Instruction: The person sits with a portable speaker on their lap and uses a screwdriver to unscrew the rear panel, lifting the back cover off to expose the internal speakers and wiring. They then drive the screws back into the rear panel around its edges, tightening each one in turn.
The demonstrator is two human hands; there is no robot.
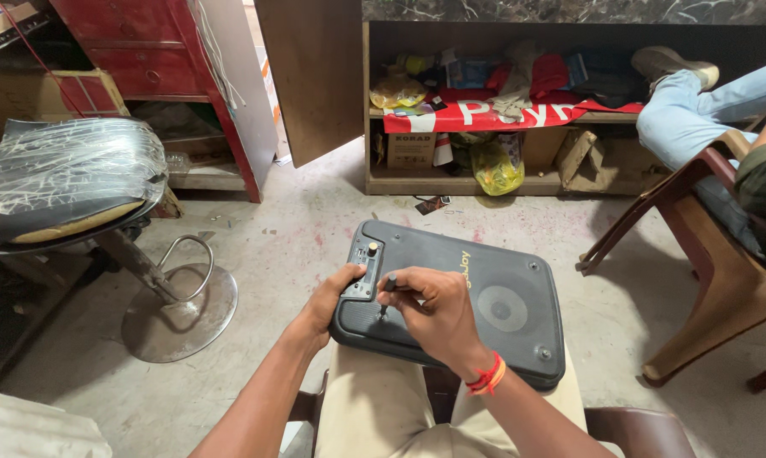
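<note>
1. Head view, the main bit: a dark grey portable speaker lies flat across the person's lap, grille side up, with the round speaker cone toward the right and a small control panel at the left end.
2. Right hand is clenched around a thin screwdriver, tip pressed down into the speaker casing just right of the control panel. Red and orange thread bands sit on that wrist.
3. Left hand is grasping the speaker's left edge, thumb lying over the control panel, steadying the thing.
4. Around it: a stool with a plastic-wrapped seat stands on the left, a low shelf stuffed with bags and boxes is ahead, and another person's legs rest by a brown chair on the right.
5. What could go wrong, my guess: the speaker is only balanced on the knees, so hard pressure could tip it or make the screwdriver slip toward the left thumb, which is really close. A loose screw would likely roll off onto the concrete floor.
</note>
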